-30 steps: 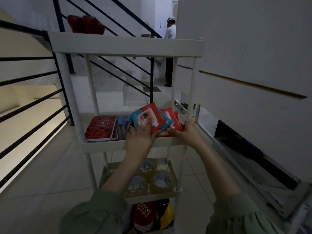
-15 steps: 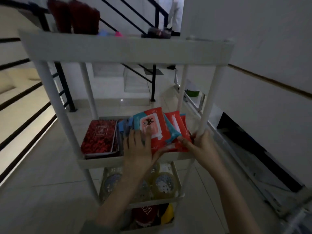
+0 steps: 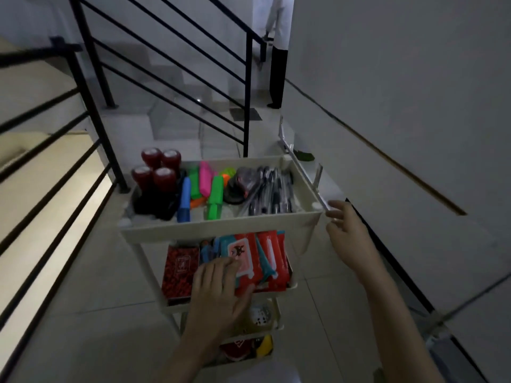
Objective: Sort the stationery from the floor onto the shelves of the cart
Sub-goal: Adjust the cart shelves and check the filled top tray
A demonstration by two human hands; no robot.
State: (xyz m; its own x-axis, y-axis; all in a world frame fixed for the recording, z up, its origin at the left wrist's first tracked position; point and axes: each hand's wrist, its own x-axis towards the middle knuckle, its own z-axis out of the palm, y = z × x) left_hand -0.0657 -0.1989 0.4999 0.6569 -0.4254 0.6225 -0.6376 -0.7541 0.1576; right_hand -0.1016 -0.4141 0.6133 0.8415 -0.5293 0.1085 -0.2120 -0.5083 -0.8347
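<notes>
A white cart point(image 3: 221, 226) stands in front of me, seen from above. Its top shelf holds red stamps point(image 3: 154, 172), coloured markers point(image 3: 206, 186) and a row of pens point(image 3: 269, 194). On the second shelf lie a red notebook point(image 3: 179, 269) and red and teal packets point(image 3: 258, 258). My left hand point(image 3: 218, 294) rests with spread fingers on the front of the packets. My right hand point(image 3: 345, 230) hovers with relaxed fingers beside the top shelf's right front corner, holding nothing. Tape rolls point(image 3: 261, 313) show on a lower shelf.
A black stair railing point(image 3: 96, 125) runs close behind and left of the cart. A grey wall point(image 3: 401, 92) flanks the right side. A person point(image 3: 276, 51) stands far back on the tiled floor point(image 3: 91, 327). A metal bar point(image 3: 304, 175) leans by the cart's right edge.
The camera has risen, so the top shelf's contents are now seen from above. My right hand has left the packets and lifted beside the top shelf; my left hand stays on the packets.
</notes>
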